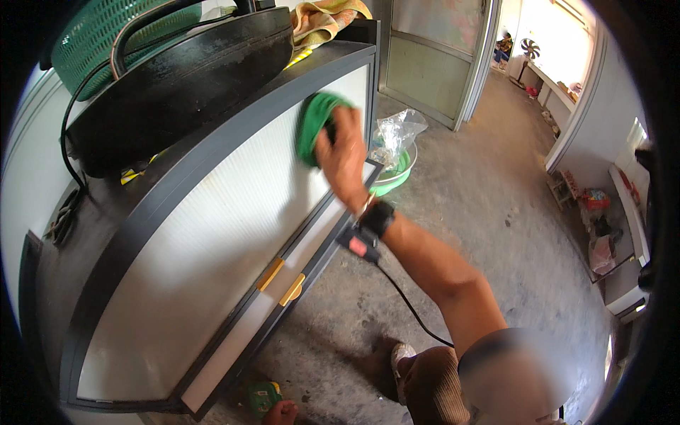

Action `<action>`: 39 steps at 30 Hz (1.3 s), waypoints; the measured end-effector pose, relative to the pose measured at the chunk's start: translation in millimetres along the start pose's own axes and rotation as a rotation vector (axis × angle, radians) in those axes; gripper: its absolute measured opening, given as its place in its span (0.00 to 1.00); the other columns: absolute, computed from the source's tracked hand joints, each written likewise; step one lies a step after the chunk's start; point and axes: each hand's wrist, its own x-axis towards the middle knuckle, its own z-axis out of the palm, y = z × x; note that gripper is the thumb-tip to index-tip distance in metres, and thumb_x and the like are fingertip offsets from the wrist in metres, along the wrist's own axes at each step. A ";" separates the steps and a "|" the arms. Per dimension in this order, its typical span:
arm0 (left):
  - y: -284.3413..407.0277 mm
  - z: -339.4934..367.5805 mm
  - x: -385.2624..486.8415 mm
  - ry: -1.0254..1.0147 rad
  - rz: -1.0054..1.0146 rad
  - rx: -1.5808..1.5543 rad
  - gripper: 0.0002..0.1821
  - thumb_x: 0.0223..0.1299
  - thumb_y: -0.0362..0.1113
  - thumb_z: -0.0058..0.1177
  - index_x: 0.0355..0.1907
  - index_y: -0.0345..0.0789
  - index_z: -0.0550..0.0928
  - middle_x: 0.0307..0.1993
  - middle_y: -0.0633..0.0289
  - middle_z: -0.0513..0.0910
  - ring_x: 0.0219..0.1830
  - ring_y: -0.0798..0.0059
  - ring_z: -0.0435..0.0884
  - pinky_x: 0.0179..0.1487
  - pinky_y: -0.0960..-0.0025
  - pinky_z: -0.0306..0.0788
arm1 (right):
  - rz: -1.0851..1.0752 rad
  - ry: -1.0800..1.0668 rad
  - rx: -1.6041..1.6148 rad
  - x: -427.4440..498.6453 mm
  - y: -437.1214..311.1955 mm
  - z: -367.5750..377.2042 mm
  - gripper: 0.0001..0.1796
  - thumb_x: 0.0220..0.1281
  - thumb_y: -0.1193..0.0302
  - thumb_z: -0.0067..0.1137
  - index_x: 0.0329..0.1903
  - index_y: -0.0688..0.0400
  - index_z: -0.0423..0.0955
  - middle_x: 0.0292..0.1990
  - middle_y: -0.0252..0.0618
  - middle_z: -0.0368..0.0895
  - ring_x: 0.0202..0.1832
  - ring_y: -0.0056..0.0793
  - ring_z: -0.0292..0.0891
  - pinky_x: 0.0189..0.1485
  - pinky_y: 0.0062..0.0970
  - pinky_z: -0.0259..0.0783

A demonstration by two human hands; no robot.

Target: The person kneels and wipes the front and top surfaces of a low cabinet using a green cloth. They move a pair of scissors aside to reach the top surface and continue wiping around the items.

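Note:
My right hand (345,154), with a black watch on its wrist, grips a bunched green cloth (313,127). It presses the cloth against the upper right of a white ribbed panel (228,218) in a dark grey cabinet frame (175,196). Both cloth and fingers are motion-blurred. Two gold handles (271,274) sit along the panel's lower edge and the strip below. At the bottom edge my left hand (281,413) is mostly cut off, its fingers curled beside a green container (264,398) with a yellow part. Whether it holds the container is unclear.
Atop the cabinet are a black rounded appliance (186,90) with a handle, a green plastic basket (106,48) and a patterned cloth (326,21). A green basin (393,183) with clear plastic stands behind the panel. A cable (409,303) carries a black box (358,244) near my wrist.

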 end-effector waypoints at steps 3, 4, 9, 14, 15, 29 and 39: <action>5.3 -2.9 -0.5 0.010 0.030 -0.038 0.20 0.65 0.51 0.56 0.52 0.41 0.80 0.39 0.55 0.85 0.41 0.61 0.83 0.47 0.62 0.75 | -0.060 -0.194 0.044 -32.6 -33.8 -6.0 0.17 0.53 0.77 0.57 0.48 0.60 0.70 0.43 0.50 0.67 0.46 0.54 0.69 0.49 0.41 0.71; 8.0 -5.0 -1.8 0.001 0.007 -0.056 0.19 0.65 0.51 0.56 0.52 0.41 0.80 0.39 0.55 0.85 0.41 0.61 0.83 0.46 0.63 0.75 | -0.020 -0.161 0.058 -30.3 -33.0 -7.1 0.16 0.53 0.77 0.57 0.47 0.60 0.70 0.43 0.50 0.68 0.46 0.53 0.69 0.48 0.41 0.71; 18.1 -8.3 -12.5 0.015 -0.029 -0.050 0.18 0.65 0.50 0.56 0.51 0.41 0.80 0.40 0.55 0.84 0.43 0.61 0.83 0.47 0.63 0.75 | 0.220 0.134 -0.161 37.1 27.3 0.7 0.18 0.52 0.80 0.57 0.48 0.61 0.70 0.44 0.52 0.69 0.45 0.56 0.71 0.48 0.43 0.69; 21.0 -5.9 -13.4 0.030 -0.016 -0.054 0.19 0.66 0.51 0.54 0.50 0.41 0.80 0.41 0.55 0.84 0.44 0.60 0.83 0.48 0.60 0.75 | -0.030 0.055 -0.065 4.4 4.2 2.8 0.19 0.51 0.82 0.54 0.48 0.63 0.69 0.47 0.56 0.69 0.48 0.60 0.69 0.53 0.45 0.69; 22.0 -5.4 -11.7 0.027 -0.007 -0.041 0.18 0.66 0.50 0.55 0.50 0.41 0.80 0.41 0.55 0.84 0.44 0.59 0.83 0.48 0.61 0.75 | -0.024 -0.085 0.021 -16.1 -11.8 0.0 0.20 0.51 0.81 0.55 0.49 0.62 0.68 0.48 0.57 0.68 0.50 0.60 0.68 0.55 0.44 0.68; 34.3 -16.3 -11.6 -0.143 -0.120 -0.138 0.25 0.69 0.57 0.48 0.56 0.39 0.78 0.48 0.56 0.83 0.51 0.61 0.82 0.51 0.55 0.76 | 0.045 -0.029 0.050 -62.0 -80.6 24.3 0.24 0.48 0.83 0.55 0.53 0.64 0.69 0.50 0.61 0.68 0.52 0.60 0.67 0.59 0.48 0.65; 39.4 -18.4 -16.7 -0.112 -0.102 -0.220 0.22 0.68 0.53 0.51 0.54 0.39 0.79 0.48 0.55 0.83 0.49 0.61 0.82 0.51 0.57 0.76 | 0.078 -0.117 0.190 -71.1 -123.0 14.9 0.17 0.51 0.82 0.57 0.47 0.63 0.70 0.48 0.53 0.69 0.48 0.54 0.68 0.52 0.43 0.68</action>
